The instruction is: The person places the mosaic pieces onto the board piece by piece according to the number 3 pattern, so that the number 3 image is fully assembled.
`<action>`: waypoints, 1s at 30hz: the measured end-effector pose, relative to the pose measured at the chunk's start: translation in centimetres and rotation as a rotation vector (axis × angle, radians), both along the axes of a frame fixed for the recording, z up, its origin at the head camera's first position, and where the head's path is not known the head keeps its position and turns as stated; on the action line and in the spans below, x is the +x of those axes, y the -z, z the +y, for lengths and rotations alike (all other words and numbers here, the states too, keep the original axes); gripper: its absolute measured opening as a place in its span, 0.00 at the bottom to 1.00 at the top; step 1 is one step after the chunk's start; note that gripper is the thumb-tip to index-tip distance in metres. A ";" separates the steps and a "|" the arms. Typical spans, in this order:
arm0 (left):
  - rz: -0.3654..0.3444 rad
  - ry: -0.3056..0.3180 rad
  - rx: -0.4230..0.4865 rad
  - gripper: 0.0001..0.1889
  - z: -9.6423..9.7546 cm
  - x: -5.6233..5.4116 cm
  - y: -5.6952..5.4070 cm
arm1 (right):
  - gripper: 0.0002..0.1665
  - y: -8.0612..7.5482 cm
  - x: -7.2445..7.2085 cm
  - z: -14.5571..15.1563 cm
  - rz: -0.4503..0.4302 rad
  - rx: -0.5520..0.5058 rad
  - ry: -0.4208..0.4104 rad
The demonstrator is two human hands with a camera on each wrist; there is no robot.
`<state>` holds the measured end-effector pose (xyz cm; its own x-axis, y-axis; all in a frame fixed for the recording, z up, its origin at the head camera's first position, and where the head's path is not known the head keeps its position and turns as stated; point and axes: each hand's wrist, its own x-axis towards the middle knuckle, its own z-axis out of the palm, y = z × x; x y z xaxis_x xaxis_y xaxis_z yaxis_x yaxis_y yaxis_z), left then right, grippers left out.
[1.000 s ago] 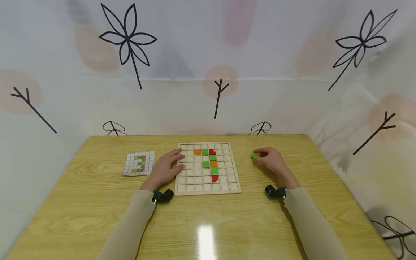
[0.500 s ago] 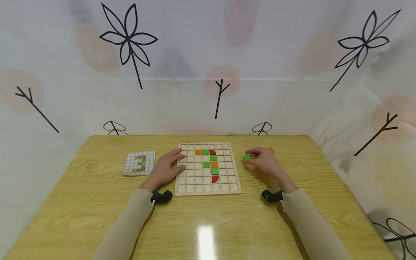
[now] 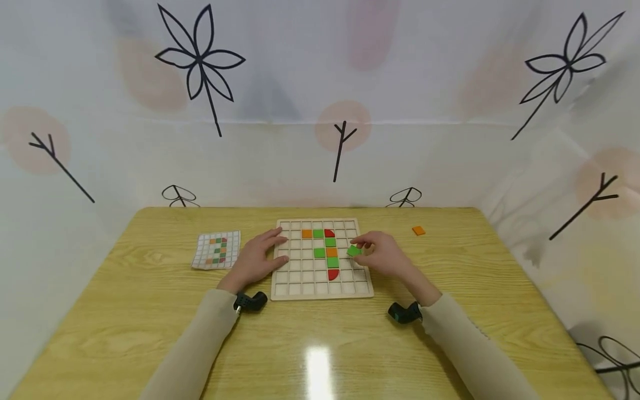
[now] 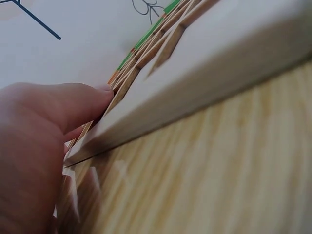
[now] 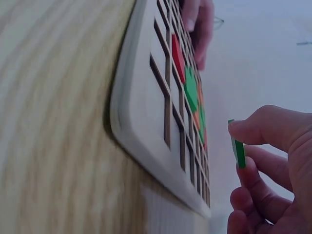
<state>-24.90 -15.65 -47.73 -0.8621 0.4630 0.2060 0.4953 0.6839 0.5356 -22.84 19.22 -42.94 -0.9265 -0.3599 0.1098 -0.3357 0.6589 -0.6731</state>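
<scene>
A wooden grid board (image 3: pixel 295 282) lies mid-table with green, orange and red tiles set in some of its squares. My right hand (image 3: pixel 382 255) pinches a green square tile (image 3: pixel 354 251) between thumb and fingertips over the board's right columns. The right wrist view shows that green tile (image 5: pixel 237 146) on edge, held above the grid. My left hand (image 3: pixel 255 258) rests on the board's left edge, fingers spread. In the left wrist view its thumb (image 4: pixel 90 100) lies along the rim of the board (image 4: pixel 195 92).
A paper card (image 3: pixel 202 258) printed with a coloured grid pattern lies left of the left hand. One orange square tile (image 3: pixel 418 230) sits on the table (image 3: pixel 320 333) at the back right. A patterned cloth (image 3: pixel 280 161) hangs behind the table.
My right hand has carried the green tile leftward from the table's right side to over the board, leaving the orange tile fully in view. The left hand stays on the board's edge.
</scene>
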 end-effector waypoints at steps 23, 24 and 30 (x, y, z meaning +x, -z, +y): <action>0.025 0.007 -0.025 0.32 -0.2 -0.3 0.2 | 0.14 1.5 1.6 -5.0 0.019 0.047 -0.250; 0.026 0.007 -0.025 0.32 -0.2 -0.3 0.2 | 0.13 1.6 1.6 -5.1 0.022 0.049 -0.258; 0.025 0.005 -0.025 0.32 -0.1 -0.4 0.4 | 0.12 1.9 1.5 -5.3 0.010 0.058 -0.277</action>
<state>-25.30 -15.73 -48.08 -0.8544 0.4728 0.2156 0.5119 0.6945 0.5056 -21.31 13.92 -44.82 -0.7909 -0.6053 0.0898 -0.5146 0.5786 -0.6328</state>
